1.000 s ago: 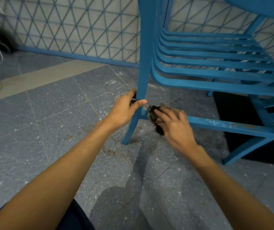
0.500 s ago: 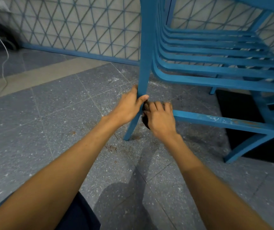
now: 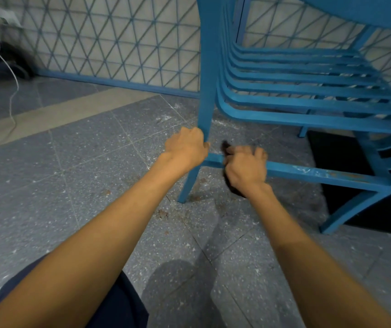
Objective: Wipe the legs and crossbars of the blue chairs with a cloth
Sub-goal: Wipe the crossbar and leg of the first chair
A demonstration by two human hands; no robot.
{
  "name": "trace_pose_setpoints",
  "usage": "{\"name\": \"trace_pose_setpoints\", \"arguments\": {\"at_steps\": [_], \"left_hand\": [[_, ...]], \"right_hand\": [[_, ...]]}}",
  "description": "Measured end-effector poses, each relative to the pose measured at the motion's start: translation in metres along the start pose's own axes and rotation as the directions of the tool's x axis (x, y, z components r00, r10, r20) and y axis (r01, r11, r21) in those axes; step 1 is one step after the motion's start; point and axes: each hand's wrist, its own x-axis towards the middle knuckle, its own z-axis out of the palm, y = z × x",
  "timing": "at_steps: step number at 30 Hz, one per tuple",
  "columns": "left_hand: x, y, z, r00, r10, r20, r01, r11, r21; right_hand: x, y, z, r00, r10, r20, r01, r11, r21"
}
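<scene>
A stack of blue chairs [image 3: 296, 95] stands on the grey floor, filling the upper right. My left hand [image 3: 186, 150] grips the near front leg [image 3: 207, 74] just above where the low crossbar [image 3: 319, 172] joins it. My right hand [image 3: 246, 168] is curled over that crossbar right beside the leg, holding a dark cloth [image 3: 225, 145] against it. Only small bits of the cloth show, above the fingers and below the wrist. White and rusty marks cover the crossbar further right.
Dust and brown crumbs lie on the speckled floor tiles [image 3: 71, 185] around the leg's foot. A wall with a blue diamond grid [image 3: 107, 36] runs behind. A white cable [image 3: 12, 95] trails at the far left. A black mat [image 3: 345, 157] lies under the chairs.
My right hand with the cloth went left to the leg joint, then slid back right a little along the crossbar. My left hand closed fully round the leg.
</scene>
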Motion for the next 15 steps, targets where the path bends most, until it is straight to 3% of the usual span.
{"name": "trace_pose_setpoints", "arguments": {"at_steps": [3, 4, 6, 7, 9, 12, 15], "left_hand": [[-0.014, 0.020, 0.001, 0.938, -0.022, 0.345, 0.069, 0.990, -0.125], [-0.016, 0.028, 0.005, 0.938, 0.008, 0.346, 0.049, 0.986, -0.156], [-0.011, 0.042, 0.013, 0.980, 0.096, 0.174, -0.079, 0.992, -0.102], [-0.010, 0.049, 0.015, 0.987, 0.136, 0.084, -0.132, 0.989, -0.060], [-0.006, 0.053, 0.022, 0.978, 0.206, 0.035, -0.205, 0.978, -0.051], [0.001, 0.046, 0.043, 0.954, 0.285, 0.096, -0.283, 0.959, -0.032], [0.009, 0.036, 0.069, 0.932, 0.328, 0.151, -0.340, 0.939, 0.056]], "right_hand": [[-0.009, 0.000, 0.018, 0.965, -0.262, -0.025, 0.263, 0.964, 0.039], [-0.012, 0.007, 0.017, 0.944, -0.329, -0.017, 0.329, 0.944, 0.036], [-0.016, 0.030, 0.009, 0.916, -0.400, -0.033, 0.402, 0.914, 0.054], [-0.017, 0.044, 0.004, 0.916, -0.399, -0.034, 0.400, 0.915, 0.058], [-0.020, 0.078, -0.006, 0.938, -0.346, -0.026, 0.346, 0.938, -0.007], [-0.022, 0.122, -0.021, 0.979, -0.199, -0.052, 0.186, 0.964, -0.192], [-0.015, 0.114, -0.023, 0.997, -0.080, 0.016, 0.082, 0.973, -0.215]]}}
